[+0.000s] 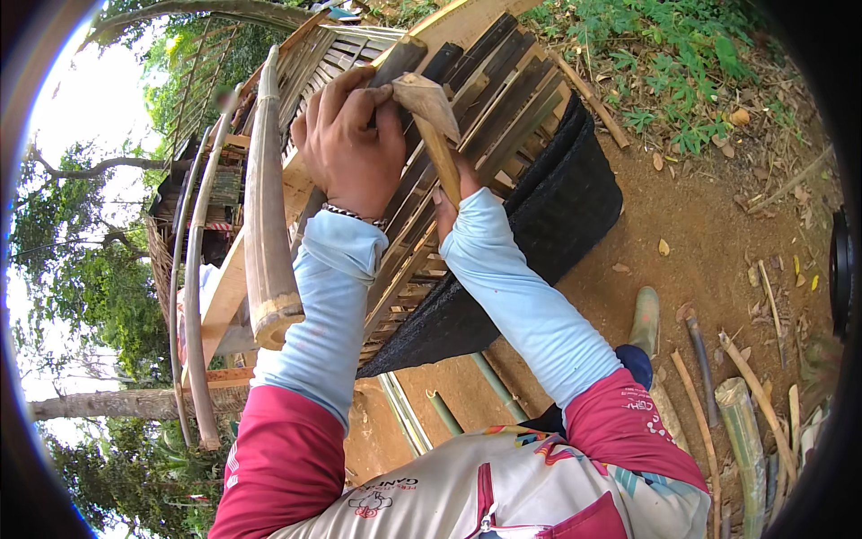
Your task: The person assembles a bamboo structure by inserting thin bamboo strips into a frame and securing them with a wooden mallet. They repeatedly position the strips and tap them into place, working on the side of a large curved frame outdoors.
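My right hand (456, 193) is closed round the wooden handle of a hammer (426, 103), whose pale brown, block-like head points toward my left hand. My left hand (346, 148) has its fingers curled, with thumb and forefinger together close beside the hammer head. Whatever those fingers pinch is hidden or too small to make out. Beneath both hands run several narrow dark and light wooden slats (503, 99), laid side by side on a frame. A dark slat end (401, 58) shows just beyond my left fingers.
Black netting (566, 189) hangs along the right side of the slatted frame. A thick split bamboo pole (269, 198) stands close to my left forearm. Bamboo and sticks (741, 431) lie on bare soil at lower right. Leafy plants (664, 63) grow at far right.
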Demonstrator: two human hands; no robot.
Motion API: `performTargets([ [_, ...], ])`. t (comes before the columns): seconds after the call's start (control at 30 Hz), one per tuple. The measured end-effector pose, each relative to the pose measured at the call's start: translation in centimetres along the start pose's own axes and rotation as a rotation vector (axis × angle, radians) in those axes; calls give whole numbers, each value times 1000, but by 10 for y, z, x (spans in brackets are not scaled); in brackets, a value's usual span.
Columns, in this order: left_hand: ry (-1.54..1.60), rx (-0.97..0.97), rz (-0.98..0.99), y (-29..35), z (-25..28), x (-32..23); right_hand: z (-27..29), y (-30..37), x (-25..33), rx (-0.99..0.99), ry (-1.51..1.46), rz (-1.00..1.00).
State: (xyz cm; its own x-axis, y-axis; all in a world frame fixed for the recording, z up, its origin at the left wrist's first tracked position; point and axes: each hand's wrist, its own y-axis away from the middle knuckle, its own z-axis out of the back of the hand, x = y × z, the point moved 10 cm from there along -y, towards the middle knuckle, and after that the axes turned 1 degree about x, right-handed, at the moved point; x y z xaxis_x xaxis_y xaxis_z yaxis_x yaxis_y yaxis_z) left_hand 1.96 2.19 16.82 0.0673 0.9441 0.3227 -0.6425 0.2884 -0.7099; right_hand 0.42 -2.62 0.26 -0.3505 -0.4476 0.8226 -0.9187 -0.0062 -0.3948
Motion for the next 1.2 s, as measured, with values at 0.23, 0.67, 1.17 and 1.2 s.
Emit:
performTargets([
  [0.23,3,0,-2,-2,2,-2,0,3,-4,43,-45,-24],
  [0.67,-7,1,10,0,4,-1,13,7,10,-128,25,113],
  [1.17,-11,-12,2,0,5,-1,8,8,8,-104,66,186],
  [1.2,-14,-18,3,-1,5,0,11,11,13,-142,72,226],
])
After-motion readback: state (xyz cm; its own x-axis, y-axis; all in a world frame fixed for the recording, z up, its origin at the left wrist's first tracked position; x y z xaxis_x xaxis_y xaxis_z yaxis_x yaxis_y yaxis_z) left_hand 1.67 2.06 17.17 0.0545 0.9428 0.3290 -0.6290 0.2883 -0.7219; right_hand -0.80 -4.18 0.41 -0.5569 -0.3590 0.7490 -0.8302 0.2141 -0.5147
